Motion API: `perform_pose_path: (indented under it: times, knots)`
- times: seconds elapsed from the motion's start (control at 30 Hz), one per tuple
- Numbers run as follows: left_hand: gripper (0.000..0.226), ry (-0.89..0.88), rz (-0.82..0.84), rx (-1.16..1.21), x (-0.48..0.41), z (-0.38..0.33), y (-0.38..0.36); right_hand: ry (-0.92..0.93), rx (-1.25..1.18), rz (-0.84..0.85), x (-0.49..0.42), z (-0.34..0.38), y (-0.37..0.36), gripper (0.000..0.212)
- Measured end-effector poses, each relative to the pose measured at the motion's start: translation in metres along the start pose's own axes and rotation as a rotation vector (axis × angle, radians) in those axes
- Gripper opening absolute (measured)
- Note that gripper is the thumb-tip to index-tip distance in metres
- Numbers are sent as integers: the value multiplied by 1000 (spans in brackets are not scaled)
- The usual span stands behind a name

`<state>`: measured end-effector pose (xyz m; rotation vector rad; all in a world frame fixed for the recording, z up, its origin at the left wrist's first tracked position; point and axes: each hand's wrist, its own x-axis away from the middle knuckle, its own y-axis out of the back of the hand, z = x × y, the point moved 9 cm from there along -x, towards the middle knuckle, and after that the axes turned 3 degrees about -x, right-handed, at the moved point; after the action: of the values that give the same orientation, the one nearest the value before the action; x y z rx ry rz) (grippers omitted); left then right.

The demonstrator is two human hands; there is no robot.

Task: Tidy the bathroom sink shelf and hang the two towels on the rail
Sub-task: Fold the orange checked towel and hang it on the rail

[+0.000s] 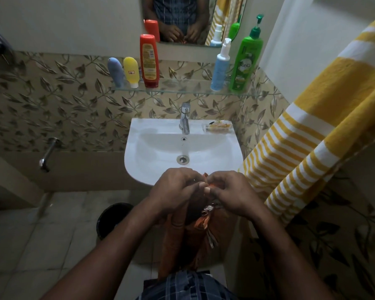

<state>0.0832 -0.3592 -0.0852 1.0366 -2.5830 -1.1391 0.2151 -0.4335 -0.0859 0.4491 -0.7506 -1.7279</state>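
Just before the sink (139, 161), the left hand (175, 187) and right hand (230, 191) both pinch the top edge of an orange towel (204, 232), which hangs down between the forearms. A yellow striped towel (312, 137) drapes at right. Farther back, bottles stand on the glass shelf (182, 88).

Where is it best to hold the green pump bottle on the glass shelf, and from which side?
Grip the green pump bottle around its body, below the thin pump neck, coming from the front. It stands upright at the right end of the glass shelf, the wall behind and the white spray bottle close on its left.
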Motion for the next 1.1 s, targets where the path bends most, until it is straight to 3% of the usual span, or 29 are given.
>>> perform_pose_path:
  times: [0.17, 0.63, 0.83, 0.97, 1.1]
  knots:
    - [8, 23, -13, 40, 6, 5, -1, -43, -37, -83, 1, -8, 10, 5]
    - [35, 141, -301, -181, 19, 30, 26, -105, -151, -288, 11, -26, 66, 9]
    - [30, 233, -342, -180, 24, 42, 30, -132, -157, -330, 13, -38, 74, 17]
    - [30, 166, -398, -294, 26, 39, 37, -142, -101, -355, 18, -37, 79, 9]
    - [16, 137, -393, -451, 29, 51, 34, -146, -98, -385, 21, -40, 83, 7]
